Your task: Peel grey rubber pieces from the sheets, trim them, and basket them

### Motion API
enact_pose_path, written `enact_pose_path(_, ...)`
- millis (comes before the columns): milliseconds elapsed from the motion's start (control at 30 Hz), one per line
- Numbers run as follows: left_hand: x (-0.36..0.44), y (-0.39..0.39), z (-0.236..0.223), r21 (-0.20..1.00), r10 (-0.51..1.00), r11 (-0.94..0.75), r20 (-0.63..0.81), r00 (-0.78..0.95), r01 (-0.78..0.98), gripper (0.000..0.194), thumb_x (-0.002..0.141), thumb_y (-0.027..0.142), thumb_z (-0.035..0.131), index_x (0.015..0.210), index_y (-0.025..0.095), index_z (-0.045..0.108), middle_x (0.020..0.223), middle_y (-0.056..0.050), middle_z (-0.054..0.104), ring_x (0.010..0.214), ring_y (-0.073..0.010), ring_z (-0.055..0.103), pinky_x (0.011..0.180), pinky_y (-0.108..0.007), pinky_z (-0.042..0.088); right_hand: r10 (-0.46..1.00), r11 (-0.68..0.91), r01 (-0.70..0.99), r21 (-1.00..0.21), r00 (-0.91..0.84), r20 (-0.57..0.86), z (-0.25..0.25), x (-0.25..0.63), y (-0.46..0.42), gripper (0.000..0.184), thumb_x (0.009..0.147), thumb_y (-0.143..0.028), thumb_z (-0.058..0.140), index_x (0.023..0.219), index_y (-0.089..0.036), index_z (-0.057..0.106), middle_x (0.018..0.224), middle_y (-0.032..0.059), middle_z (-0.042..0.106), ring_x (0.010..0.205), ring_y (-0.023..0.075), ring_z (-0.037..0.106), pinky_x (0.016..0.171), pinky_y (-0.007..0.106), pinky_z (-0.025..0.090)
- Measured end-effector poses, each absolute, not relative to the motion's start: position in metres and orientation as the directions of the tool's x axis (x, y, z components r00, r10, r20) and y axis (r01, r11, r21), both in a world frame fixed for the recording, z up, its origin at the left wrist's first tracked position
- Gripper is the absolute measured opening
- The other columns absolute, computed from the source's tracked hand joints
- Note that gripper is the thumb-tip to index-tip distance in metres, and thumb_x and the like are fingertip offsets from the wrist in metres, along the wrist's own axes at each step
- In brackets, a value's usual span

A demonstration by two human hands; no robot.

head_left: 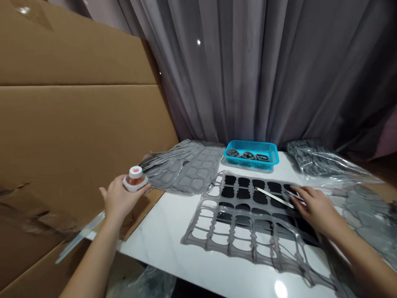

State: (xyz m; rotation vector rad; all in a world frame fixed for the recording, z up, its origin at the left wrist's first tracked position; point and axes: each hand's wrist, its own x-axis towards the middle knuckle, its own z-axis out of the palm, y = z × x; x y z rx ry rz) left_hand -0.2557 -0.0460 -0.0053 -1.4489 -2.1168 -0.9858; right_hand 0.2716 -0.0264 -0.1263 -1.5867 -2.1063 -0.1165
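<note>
My left hand (118, 200) is closed around a small clear bottle (135, 179) with a white cap and a red mark, held over the table's left edge. My right hand (314, 209) rests on a grey rubber grid sheet (238, 231) that lies over a black mat (248, 194). Its fingers pinch the end of a thin white stick-like tool (274, 198) that slants across the sheet.
A blue plastic basket (252, 154) with several dark rubber rings stands at the back of the white table (173, 219). Stacked grey moulded sheets (186, 171) lie at back left, bagged sheets (316, 159) at the right. Cardboard (71, 124) leans at the left, a grey curtain behind.
</note>
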Motion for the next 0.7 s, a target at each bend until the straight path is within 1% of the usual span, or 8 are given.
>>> enact_pose_path(67, -0.226, -0.043, 0.0, 0.303, 0.666, 0.157, 0.67, -0.327, 0.94, 0.055, 0.057, 0.049, 0.075, 0.097, 0.017, 0.053, 0.097, -0.006, 0.06, 0.099, -0.0331, 0.056, 0.085, -0.051, 0.045, 0.867, 0.412, 0.869, -0.275, -0.281, 0.411, -0.093, 0.241, -0.039, 0.034, 0.092, -0.037, 0.035, 0.121, -0.024, 0.048, 0.106, 0.0114, 0.064, 0.091, 0.0243, 0.063, 0.075, 0.036, 0.051)
enact_pose_path(133, -0.186, -0.039, 0.004, 0.257, 0.727, 0.033, 0.657, -0.2, 0.966, 0.056, 0.061, 0.05, 0.073, 0.102, 0.017, 0.053, 0.102, -0.007, 0.06, 0.098, -0.029, 0.057, 0.086, -0.043, 0.047, 0.858, 0.511, 0.731, -0.452, -0.403, 0.319, -0.054, 0.208, -0.05, 0.032, 0.093, -0.038, 0.036, 0.121, -0.024, 0.044, 0.092, 0.0058, 0.066, 0.075, 0.0194, 0.064, 0.063, 0.031, 0.049)
enact_pose_path(167, -0.164, -0.037, 0.005, 0.231, 0.761, -0.046, 0.639, -0.116, 0.972, 0.056, 0.062, 0.052, 0.072, 0.103, 0.019, 0.054, 0.104, -0.006, 0.06, 0.099, -0.0266, 0.057, 0.087, -0.039, 0.047, 0.826, 0.564, 0.677, -0.473, -0.465, 0.318, -0.035, 0.193, -0.054, 0.032, 0.093, -0.038, 0.037, 0.121, -0.024, 0.042, 0.087, 0.0034, 0.067, 0.071, 0.0182, 0.064, 0.06, 0.029, 0.047)
enact_pose_path(300, -0.083, -0.033, -0.002, 0.133, 0.786, -0.394, 0.562, 0.258, 0.91, 0.055, 0.065, 0.054, 0.069, 0.104, 0.02, 0.051, 0.096, -0.005, 0.057, 0.089, -0.0224, 0.058, 0.076, -0.032, 0.049, 0.765, 0.617, 0.704, -0.352, -0.433, 0.477, 0.019, 0.153, -0.052, 0.03, 0.094, -0.041, 0.031, 0.108, -0.02, 0.047, 0.072, 0.0022, 0.066, 0.058, 0.0166, 0.059, 0.049, 0.022, 0.03)
enact_pose_path(400, -0.046, -0.035, -0.007, 0.018, 0.734, -0.486, 0.551, 0.397, 0.874, 0.051, 0.072, 0.052, 0.062, 0.109, 0.019, 0.049, 0.09, -0.005, 0.055, 0.078, -0.0219, 0.058, 0.067, -0.032, 0.049, 0.72, 0.529, 0.83, -0.178, -0.327, 0.613, 0.026, 0.144, -0.045, 0.034, 0.094, -0.043, 0.028, 0.092, -0.017, 0.051, 0.064, 0.0044, 0.064, 0.048, 0.0144, 0.053, 0.045, 0.024, 0.014)
enact_pose_path(467, -0.033, -0.038, -0.009, -0.032, 0.719, -0.5, 0.541, 0.436, 0.865, 0.046, 0.075, 0.049, 0.059, 0.109, 0.019, 0.05, 0.088, -0.006, 0.054, 0.078, -0.0233, 0.058, 0.065, -0.033, 0.048, 0.678, 0.466, 0.879, -0.102, -0.28, 0.68, 0.02, 0.144, -0.042, 0.034, 0.094, -0.04, 0.029, 0.083, -0.017, 0.052, 0.057, 0.0045, 0.061, 0.042, 0.0125, 0.048, 0.045, 0.026, 0.01)
enact_pose_path(533, -0.027, -0.042, -0.01, -0.003, 0.731, -0.536, 0.498, 0.466, 0.844, 0.044, 0.074, 0.048, 0.061, 0.105, 0.019, 0.05, 0.088, -0.007, 0.055, 0.079, -0.0243, 0.058, 0.065, -0.033, 0.047, 0.632, 0.469, 0.88, -0.079, -0.272, 0.726, 0.012, 0.147, -0.042, 0.033, 0.093, -0.034, 0.03, 0.076, -0.016, 0.051, 0.051, 0.0037, 0.057, 0.04, 0.0114, 0.043, 0.045, 0.027, 0.01)
enact_pose_path(700, -0.025, -0.049, -0.005, 0.28, 0.791, -0.608, 0.298, 0.535, 0.743, 0.048, 0.062, 0.047, 0.07, 0.096, 0.019, 0.052, 0.09, -0.005, 0.058, 0.076, -0.0223, 0.058, 0.065, -0.033, 0.047, 0.57, 0.604, 0.794, -0.074, -0.366, 0.736, 0.005, 0.158, -0.049, 0.026, 0.087, -0.026, 0.033, 0.067, -0.019, 0.048, 0.044, -0.0009, 0.049, 0.038, 0.0102, 0.035, 0.044, 0.027, 0.015)
